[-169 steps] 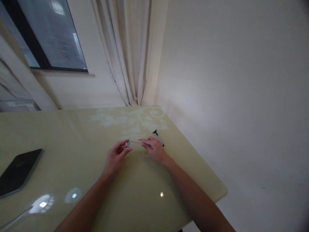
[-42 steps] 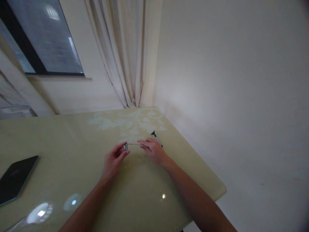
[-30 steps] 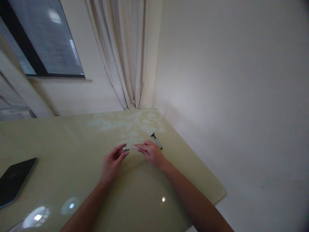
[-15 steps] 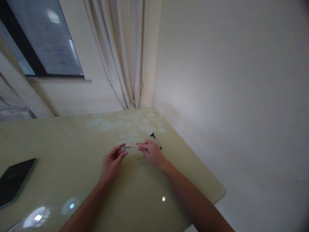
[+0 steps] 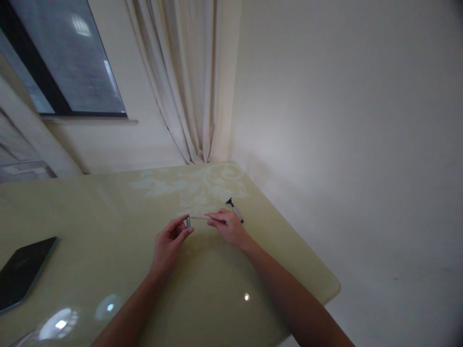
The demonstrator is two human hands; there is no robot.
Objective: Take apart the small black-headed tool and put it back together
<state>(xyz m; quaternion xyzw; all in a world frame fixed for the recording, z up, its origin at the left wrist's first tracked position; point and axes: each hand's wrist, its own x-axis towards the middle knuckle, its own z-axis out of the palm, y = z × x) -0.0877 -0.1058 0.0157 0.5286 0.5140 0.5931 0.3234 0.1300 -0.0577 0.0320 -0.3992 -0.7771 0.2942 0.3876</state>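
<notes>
My left hand (image 5: 172, 241) pinches a small green and white piece (image 5: 187, 222) between thumb and fingers, just left of the middle of the view. A thin pale stick (image 5: 198, 218) runs from that piece to my right hand (image 5: 227, 226), whose thumb and fingers are closed on its other end. Whether the stick touches the small piece or goes into it is too small to tell. Just beyond my right hand lies a razor (image 5: 235, 210) with a black head and a grey and black handle.
The glossy greenish table (image 5: 97, 226) has a white floral pattern near its far corner. A dark tablet (image 5: 27, 270) lies at the left. Pale curtains (image 5: 191, 86) and a window (image 5: 75, 58) stand behind, and a plain wall (image 5: 343, 135) borders the right side.
Both hands keep their grips. The small piece is tilted slightly differently, and the near end of the stick sits a little higher beside it. The whole view has shifted very slightly.
</notes>
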